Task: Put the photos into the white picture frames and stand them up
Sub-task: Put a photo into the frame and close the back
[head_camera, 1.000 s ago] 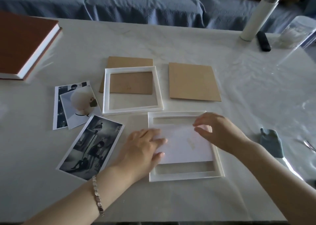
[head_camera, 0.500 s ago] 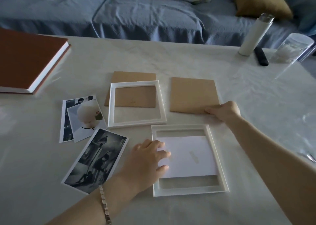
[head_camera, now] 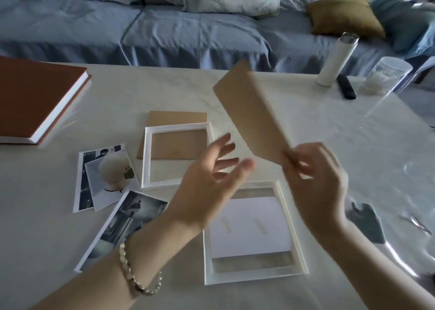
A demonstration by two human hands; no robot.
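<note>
My right hand pinches the near corner of a brown backing board and holds it tilted in the air above the table. My left hand hovers with fingers spread just left of the board, touching nothing. Below both hands lies a white picture frame face down, with a photo inside it, white back up. A second white frame lies further back, partly over another brown board. Three loose photos lie to the left: two overlapping and one black-and-white.
A brown-covered book sits at the far left. At the back right stand a white bottle, a black remote and a clear jar. A grey cloth lies at the right. A blue sofa runs behind the table.
My right hand has picked the brown board up off the table and raised it. My left hand has lifted off the photo in the near frame.
</note>
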